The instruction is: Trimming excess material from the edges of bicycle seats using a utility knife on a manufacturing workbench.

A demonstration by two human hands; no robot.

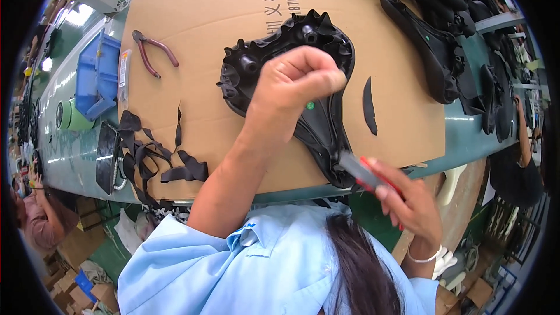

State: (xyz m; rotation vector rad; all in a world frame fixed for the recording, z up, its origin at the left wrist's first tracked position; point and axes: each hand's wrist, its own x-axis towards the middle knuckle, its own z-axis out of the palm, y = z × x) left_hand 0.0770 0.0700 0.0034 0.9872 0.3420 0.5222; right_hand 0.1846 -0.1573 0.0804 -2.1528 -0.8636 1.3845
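Observation:
A black bicycle saddle (328,125) lies upside down on the cardboard sheet. Its wide end points away from me and its narrow nose toward me. Ruffled black cover material stands up along the wide edge. My left hand (294,81) is closed above the middle of the saddle, thumb against the curled fingers, and hides part of it; whatever is inside cannot be seen. My right hand (411,201) grips a red-and-grey hand tool (364,175), blurred by motion, with its grey end beside the saddle nose. A curved black offcut (369,108) lies right of the saddle.
Red-handled nippers (154,53) lie at the far left of the cardboard (192,0). Black scrap strips (149,154) are piled nearer me. A blue bin (98,76) and green tape roll (71,115) stand left. More black saddles (423,46) crowd the right. Other people are at both sides.

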